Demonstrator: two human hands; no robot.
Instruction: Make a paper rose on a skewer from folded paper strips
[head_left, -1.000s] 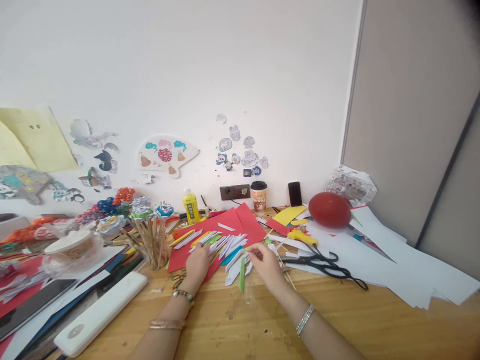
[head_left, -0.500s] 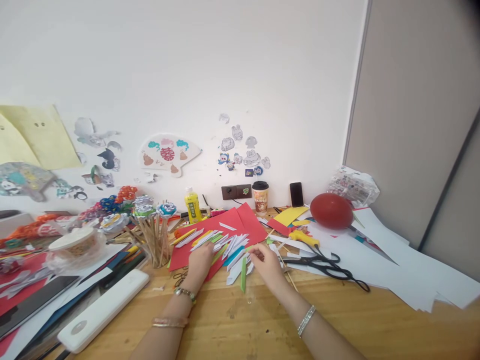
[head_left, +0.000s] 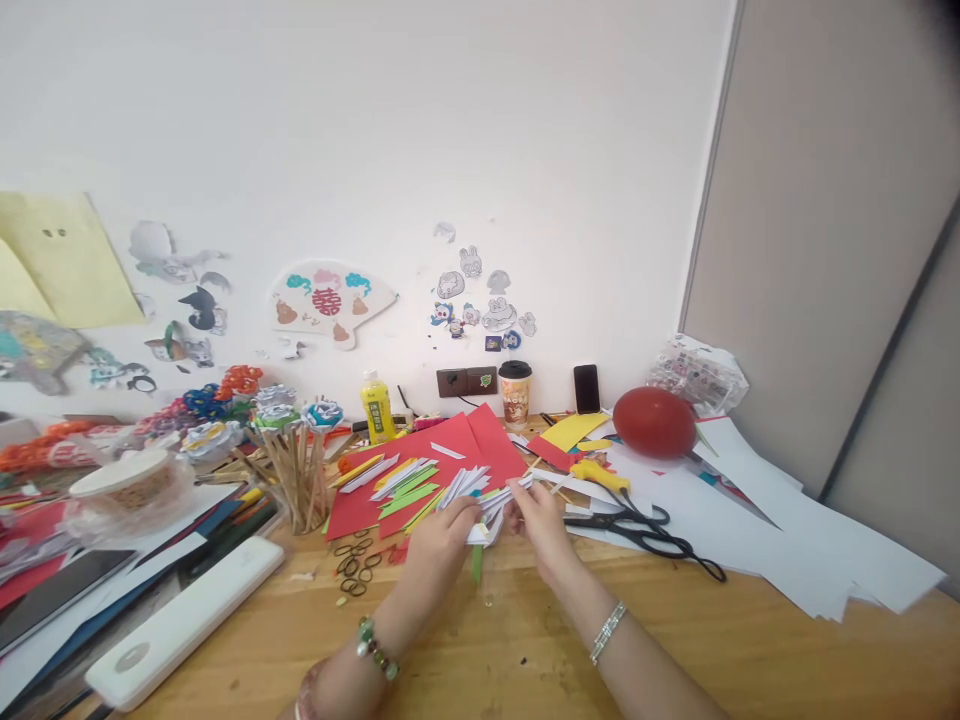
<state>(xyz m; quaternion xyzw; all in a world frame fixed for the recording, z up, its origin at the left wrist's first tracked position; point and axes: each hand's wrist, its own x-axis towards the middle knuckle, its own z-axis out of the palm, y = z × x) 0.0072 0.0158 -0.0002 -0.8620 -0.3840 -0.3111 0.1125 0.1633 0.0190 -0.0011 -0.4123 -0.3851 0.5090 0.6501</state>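
Note:
My left hand (head_left: 444, 530) is closed on a bunch of folded paper strips (head_left: 493, 512), mostly white. My right hand (head_left: 541, 525) pinches the other side of the bunch, its fingertips partly hidden. A green strip (head_left: 477, 565) lies just below them on the table. Past my left hand, green folded strips (head_left: 411, 486) and white folded strips (head_left: 367, 474) rest on red paper (head_left: 349, 512). Another pile of white strips (head_left: 459, 486) sits right behind my fingers.
Black-handled scissors (head_left: 649, 532) and a yellow-handled tool (head_left: 602, 474) lie right, before a red balloon (head_left: 654, 422) and white paper sheets (head_left: 720, 525). Sticks in a holder (head_left: 300, 490), black rings (head_left: 356, 565) and a white device (head_left: 187, 620) are left. A cup (head_left: 515, 395) stands behind.
My left hand has moved right and nearer, from the strips on the red paper to the bunch at my right hand. The black rings are now uncovered.

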